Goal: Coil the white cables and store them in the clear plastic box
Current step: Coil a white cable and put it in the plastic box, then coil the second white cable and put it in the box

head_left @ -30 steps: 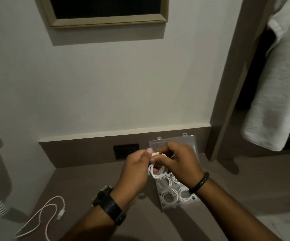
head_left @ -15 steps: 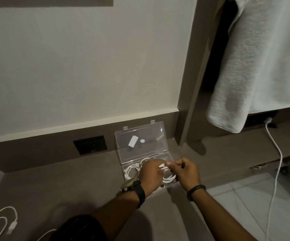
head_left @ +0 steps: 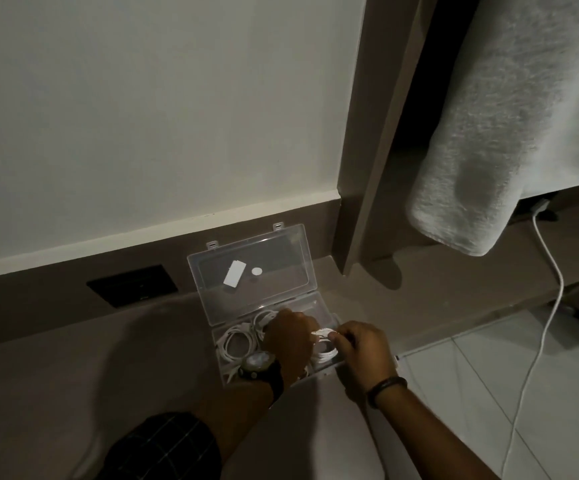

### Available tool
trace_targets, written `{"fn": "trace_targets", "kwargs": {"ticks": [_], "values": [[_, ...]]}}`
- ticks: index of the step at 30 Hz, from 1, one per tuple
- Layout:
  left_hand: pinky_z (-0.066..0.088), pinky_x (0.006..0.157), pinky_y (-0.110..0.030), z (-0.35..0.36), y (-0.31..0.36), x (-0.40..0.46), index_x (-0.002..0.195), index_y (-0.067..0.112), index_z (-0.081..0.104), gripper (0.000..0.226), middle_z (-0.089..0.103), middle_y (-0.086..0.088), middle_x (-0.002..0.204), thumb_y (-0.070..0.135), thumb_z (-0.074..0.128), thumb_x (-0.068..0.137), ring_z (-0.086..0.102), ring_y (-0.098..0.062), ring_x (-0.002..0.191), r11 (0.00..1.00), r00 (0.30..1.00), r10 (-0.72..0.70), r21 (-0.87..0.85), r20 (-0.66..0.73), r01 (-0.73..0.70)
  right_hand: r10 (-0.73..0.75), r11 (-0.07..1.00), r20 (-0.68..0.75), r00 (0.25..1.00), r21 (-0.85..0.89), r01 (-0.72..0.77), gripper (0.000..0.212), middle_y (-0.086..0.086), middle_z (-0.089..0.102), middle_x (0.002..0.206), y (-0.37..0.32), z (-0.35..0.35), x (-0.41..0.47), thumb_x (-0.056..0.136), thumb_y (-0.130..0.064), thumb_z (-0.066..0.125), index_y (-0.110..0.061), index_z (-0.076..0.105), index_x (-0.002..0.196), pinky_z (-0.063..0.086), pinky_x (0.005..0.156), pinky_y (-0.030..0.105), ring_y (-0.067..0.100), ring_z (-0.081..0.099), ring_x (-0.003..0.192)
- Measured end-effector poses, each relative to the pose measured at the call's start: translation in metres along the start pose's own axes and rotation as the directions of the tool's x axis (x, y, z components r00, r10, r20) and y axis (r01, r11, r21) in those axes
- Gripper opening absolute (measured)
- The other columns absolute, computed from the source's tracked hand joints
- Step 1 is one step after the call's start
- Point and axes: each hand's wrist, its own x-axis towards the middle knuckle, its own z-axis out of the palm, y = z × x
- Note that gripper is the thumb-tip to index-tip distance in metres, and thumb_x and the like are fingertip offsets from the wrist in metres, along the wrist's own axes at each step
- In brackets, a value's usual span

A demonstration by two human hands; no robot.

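Note:
A clear plastic box (head_left: 329, 315) stands on the brown counter with its lid (head_left: 281, 247) leaning open against the wall. Several coiled white cables (head_left: 238, 344) lie inside it. My left hand (head_left: 290, 341) and my right hand (head_left: 364, 348) are both over the right part of the box, pinching one coiled white cable (head_left: 322, 353) between them just above the box floor. My left hand hides the middle of the box.
A black wall socket (head_left: 132, 284) sits left of the box. A grey towel (head_left: 510, 133) hangs at the upper right, a white charger cord (head_left: 544, 306) trails down to the tiled floor (head_left: 489, 375). The counter edge runs just right of the box.
Both hands have come down from in front of the lid into the box with the coiled cable. The view has swung right, so the loose cable at the left is out of sight.

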Motion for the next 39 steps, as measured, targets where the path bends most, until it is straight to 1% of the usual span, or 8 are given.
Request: {"fn": "trace_targets", "kwargs": {"ticks": [3,6,11,18,26,31,35,39], "values": [[0.053,0.060,-0.033,-0.004,0.001,-0.004,0.056,0.015,0.063,0.012,0.068,-0.006,0.067,0.019,0.069,0.066,0.063,-0.024,0.063,0.988,0.995,-0.011,0.157,0.102,-0.005,-0.116,0.968,-0.011,0.993,-0.226,0.110,0.021,0.002,0.071,0.077,0.002,0.004,0.000,0.088,-0.031,0.058,-0.018,0.070,0.077,0.042,0.078,0.029,0.019,0.057,0.076],[0.054,0.057,-0.034,0.000,-0.003,-0.012,0.060,0.015,0.069,0.007,0.071,-0.008,0.092,0.022,0.069,0.059,0.065,-0.030,0.078,0.978,0.996,0.072,0.201,-0.061,-0.059,-0.142,0.925,-0.056,0.988,-0.363,0.112,0.019,0.003,0.066,0.078,0.000,0.009,-0.004,0.086,-0.028,0.059,-0.019,0.065,0.071,0.041,0.070,0.029,0.023,0.054,0.079],[0.050,0.069,-0.042,0.009,-0.012,-0.025,0.081,0.022,0.071,0.023,0.065,-0.005,0.109,0.040,0.060,0.073,0.055,-0.032,0.097,0.944,0.989,0.145,0.306,-0.039,-0.127,0.064,0.974,-0.130,0.989,-0.210,-0.091,0.011,0.004,0.053,0.078,-0.007,0.009,0.000,0.077,-0.011,0.059,-0.013,0.055,0.067,0.038,0.057,0.031,0.026,0.051,0.073],[0.041,0.078,-0.043,-0.012,0.002,-0.021,0.088,0.019,0.071,0.032,0.057,-0.008,0.101,0.044,0.053,0.082,0.046,-0.032,0.099,0.942,0.995,0.077,0.322,0.068,-0.095,-0.107,0.938,0.204,0.973,-0.304,0.167,0.023,0.002,0.050,0.086,0.009,-0.002,0.006,0.085,-0.037,0.058,-0.019,0.071,0.079,0.042,0.080,0.030,0.017,0.048,0.087],[0.037,0.061,-0.035,-0.022,0.015,-0.013,0.079,0.005,0.066,0.021,0.058,-0.017,0.085,0.024,0.057,0.079,0.056,-0.036,0.082,0.917,0.982,0.115,0.365,0.149,-0.163,0.031,0.957,0.271,0.962,-0.285,0.050,0.028,0.010,0.063,0.108,0.008,-0.004,0.014,0.081,-0.039,0.064,-0.018,0.070,0.098,0.036,0.081,0.022,0.020,0.056,0.099],[0.050,0.079,-0.037,-0.029,-0.007,-0.026,0.086,0.007,0.064,0.014,0.062,-0.016,0.097,0.019,0.058,0.082,0.062,-0.033,0.090,0.982,0.998,0.022,0.188,0.054,-0.032,-0.033,0.991,0.121,0.992,-0.125,0.048,0.015,0.007,0.073,0.094,-0.002,-0.014,0.009,0.082,-0.009,0.062,-0.014,0.075,0.086,0.045,0.071,0.010,0.010,0.060,0.078],[0.051,0.065,-0.035,-0.044,-0.051,-0.067,0.066,0.009,0.065,0.010,0.068,-0.015,0.074,0.005,0.057,0.069,0.065,-0.035,0.072,0.999,0.994,-0.017,-0.039,-0.109,0.013,-0.114,0.988,0.009,0.993,-0.106,0.115,0.013,0.014,0.070,0.093,-0.030,-0.013,0.007,0.080,-0.003,0.062,-0.009,0.074,0.085,0.043,0.076,0.022,0.026,0.064,0.084],[0.039,0.062,-0.026,-0.064,-0.101,-0.135,0.067,0.006,0.069,0.026,0.071,-0.016,0.070,0.022,0.051,0.078,0.064,-0.030,0.067,0.914,0.928,-0.300,-0.346,-0.219,0.214,-0.237,0.971,0.026,0.971,-0.009,0.238,0.010,0.011,0.074,0.087,-0.087,0.010,-0.006,0.080,-0.006,0.064,-0.008,0.074,0.082,0.040,0.074,0.019,0.020,0.065,0.080]]}}
